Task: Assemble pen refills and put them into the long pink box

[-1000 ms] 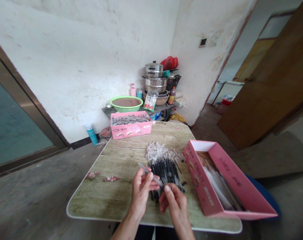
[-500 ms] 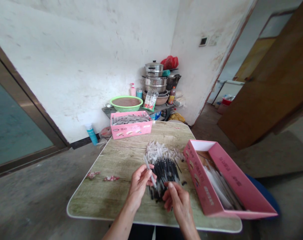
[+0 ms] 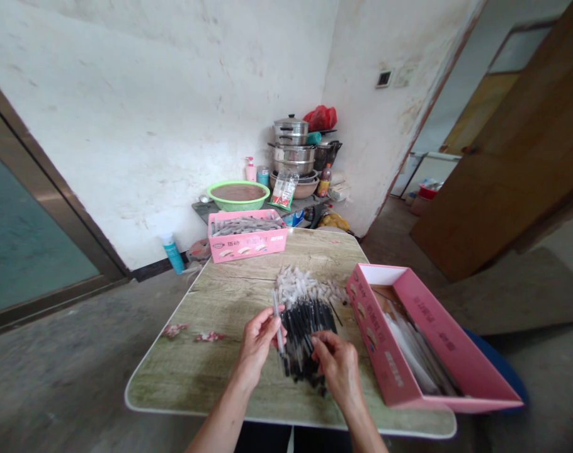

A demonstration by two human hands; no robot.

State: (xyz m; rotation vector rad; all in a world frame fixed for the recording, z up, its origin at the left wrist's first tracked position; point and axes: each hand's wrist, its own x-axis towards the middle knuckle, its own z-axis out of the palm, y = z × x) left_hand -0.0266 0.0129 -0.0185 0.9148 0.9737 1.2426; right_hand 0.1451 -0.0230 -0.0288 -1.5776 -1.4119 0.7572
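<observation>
My left hand [image 3: 260, 336] is closed around a slim translucent pen-like tube [image 3: 277, 324], held nearly upright with its top tilted slightly away. Beside it, my right hand [image 3: 337, 362] has thumb and fingers pinched at the right side of a pile of thin black sticks [image 3: 305, 321]. Whatever lies between those fingertips is too small to make out. Just beyond the black sticks, small whitish translucent pieces [image 3: 298, 283], cap-like in shape, lie in a heap.
On the right of the wood-patterned table [image 3: 196, 371] stands a long pink box [image 3: 385, 352] with pale sleeves or tubes inside. Another pink box [image 3: 249, 245], filled with similar slim tubes, sits at the far left edge. Behind are a green basin [image 3: 239, 204] and stacked pots [image 3: 293, 154].
My left hand has shifted slightly left, and the tube in it stands more upright. My right hand has moved a little up, its fingertips now at the black sticks.
</observation>
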